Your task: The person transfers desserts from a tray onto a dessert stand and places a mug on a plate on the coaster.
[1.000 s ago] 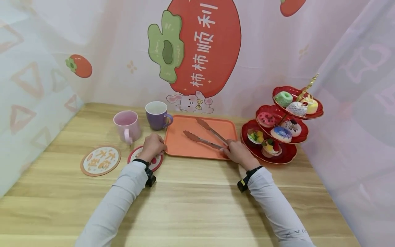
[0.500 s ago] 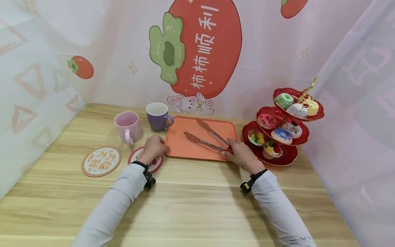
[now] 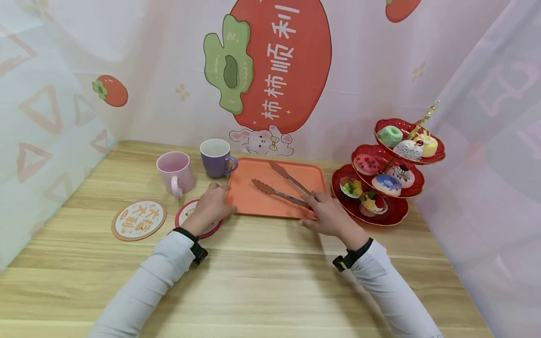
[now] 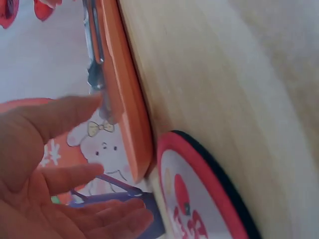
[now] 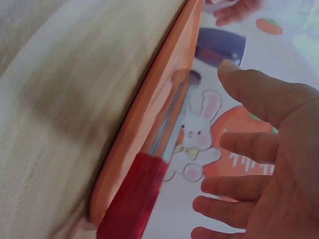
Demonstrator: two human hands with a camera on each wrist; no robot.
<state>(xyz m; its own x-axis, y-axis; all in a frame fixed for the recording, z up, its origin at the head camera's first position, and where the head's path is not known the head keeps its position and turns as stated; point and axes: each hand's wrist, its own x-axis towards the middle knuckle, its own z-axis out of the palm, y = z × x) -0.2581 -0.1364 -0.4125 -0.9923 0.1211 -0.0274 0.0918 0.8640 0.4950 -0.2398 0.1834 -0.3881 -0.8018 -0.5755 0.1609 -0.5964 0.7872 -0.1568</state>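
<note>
An orange tray (image 3: 243, 198) lies on the wooden table with metal tongs (image 3: 279, 193) on it; their tips point to the back left. At the tray's left front corner is my left hand (image 3: 212, 203), fingers and thumb extended, holding nothing. It is over the red-rimmed coaster (image 3: 192, 211), partly covering it. My right hand (image 3: 329, 215) hovers by the right front corner with fingers spread. In the right wrist view the tongs' red handle (image 5: 133, 194) lies along the tray, apart from these open fingers; in the head view the hand hides that handle.
Behind my left hand stand a pink mug (image 3: 175, 174) and a purple mug (image 3: 215, 159). An orange-rimmed coaster (image 3: 139, 219) lies farther left. On the right, a red three-tier stand (image 3: 395, 217) bears several small cakes. Printed cloth (image 3: 160, 80) encloses the table at the back and sides.
Both hands have let go of the tray's edges. The left thumb and fingers have spread apart, and the right fingers have opened out. Tray and tongs stay in place.
</note>
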